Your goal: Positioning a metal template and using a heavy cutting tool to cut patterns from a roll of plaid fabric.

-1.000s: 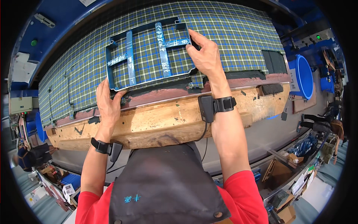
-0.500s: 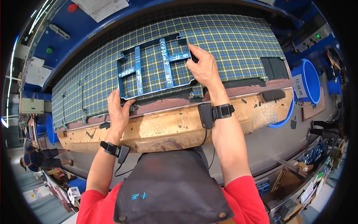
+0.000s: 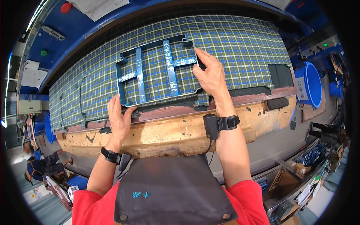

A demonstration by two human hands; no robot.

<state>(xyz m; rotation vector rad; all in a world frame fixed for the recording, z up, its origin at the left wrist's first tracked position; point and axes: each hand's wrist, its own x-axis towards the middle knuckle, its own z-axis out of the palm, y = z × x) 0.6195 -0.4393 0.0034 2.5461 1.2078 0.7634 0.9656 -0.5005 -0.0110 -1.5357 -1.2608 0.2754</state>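
Note:
A blue metal frame with crossbars and light handwriting, which looks like a cutting die (image 3: pixel 171 77), is over plaid cloth (image 3: pixel 240 48) in green, blue and white. Whether it lies flat or hovers slightly is hard to tell. My left hand (image 3: pixel 120 119) grips its near left corner, thumb along the near edge and fingers partly hidden. On the right side wall, my right hand (image 3: pixel 212 75) closes with thumb and fingers. The cloth's near edge is cut unevenly, baring a reddish, worn board (image 3: pixel 161 110) with dark patches.
A wooden ledge (image 3: pixel 168 135) with dark scraps runs along the near side. The blue machine body (image 3: pixel 93 22) rises behind the cloth. Blue bins (image 3: pixel 310 84) stand at the right. Another person (image 3: pixel 47 163) is at the far left. Shelves with materials (image 3: pixel 300 187) fill the lower right.
The view has shifted slightly. The die stays in both hands, with at most a small movement over the cloth. The person at the far left has changed posture a little.

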